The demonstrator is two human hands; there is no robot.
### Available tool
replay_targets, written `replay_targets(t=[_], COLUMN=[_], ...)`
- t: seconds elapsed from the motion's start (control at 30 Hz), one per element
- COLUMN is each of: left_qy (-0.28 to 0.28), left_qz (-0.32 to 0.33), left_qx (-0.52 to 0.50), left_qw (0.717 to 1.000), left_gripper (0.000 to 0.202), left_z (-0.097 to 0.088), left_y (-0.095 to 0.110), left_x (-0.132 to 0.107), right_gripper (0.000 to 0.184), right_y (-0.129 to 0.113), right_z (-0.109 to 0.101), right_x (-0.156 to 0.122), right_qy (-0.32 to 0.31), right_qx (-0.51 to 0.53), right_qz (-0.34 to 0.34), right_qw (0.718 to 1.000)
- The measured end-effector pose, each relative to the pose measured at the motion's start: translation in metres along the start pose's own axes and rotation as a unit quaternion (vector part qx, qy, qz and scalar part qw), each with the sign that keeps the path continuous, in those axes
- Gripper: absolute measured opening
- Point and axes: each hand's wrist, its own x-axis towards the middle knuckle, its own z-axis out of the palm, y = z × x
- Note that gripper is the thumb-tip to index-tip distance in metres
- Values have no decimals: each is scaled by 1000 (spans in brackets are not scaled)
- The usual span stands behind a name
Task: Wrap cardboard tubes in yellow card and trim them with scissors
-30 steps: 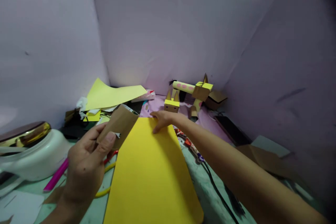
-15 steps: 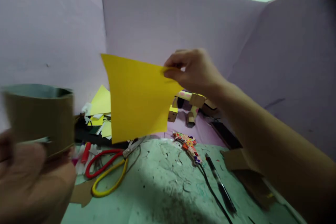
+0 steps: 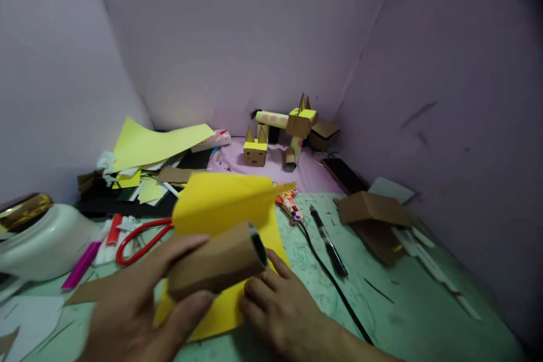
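Note:
My left hand [image 3: 136,311] grips a brown cardboard tube [image 3: 216,263] between thumb and fingers, its open end facing right. Under and behind the tube lies a sheet of yellow paper [image 3: 224,195] on the green tabletop, its far part curling upward. Just right of the tube, my right hand [image 3: 284,311] has curled fingers at the sheet's right side; the tube's end and the fingers partly hide the contact. Red-handled scissors [image 3: 142,243] lie left of the sheet, partly covered by it.
At the right lie a black pen [image 3: 328,243], a patterned glue gun [image 3: 291,206] with its black cord, and folded cardboard [image 3: 373,209]. Cardboard animal figures [image 3: 255,154] stand at the back. Markers [image 3: 82,264] and a white pot-like container [image 3: 51,246] are at left.
The yellow sheet has come down from mid-air onto the table with my right hand. My left hand has brought the cardboard tube rightward over the sheet. The view has tilted lower.

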Motion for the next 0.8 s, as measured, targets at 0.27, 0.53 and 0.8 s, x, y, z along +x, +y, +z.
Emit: replay_targets(t=[0.27,0.53,0.8], left_qy=[-271,-244,-211], left_qz=[-44,2,51], left_qx=[-87,-72,-52], left_qw=[958,967,975], left_gripper=[33,25,28], left_z=[53,66,73], left_y=[14,18,17], left_x=[19,6,-1], right_gripper=[14,17,21], right_y=[8,18,15], right_z=[-40,-47,-42], right_x=[-48,-65,-60], right_qy=[-57,-1,21], right_qx=[137,268,306], right_qz=[194,307,350], right_qw=[970,913,885])
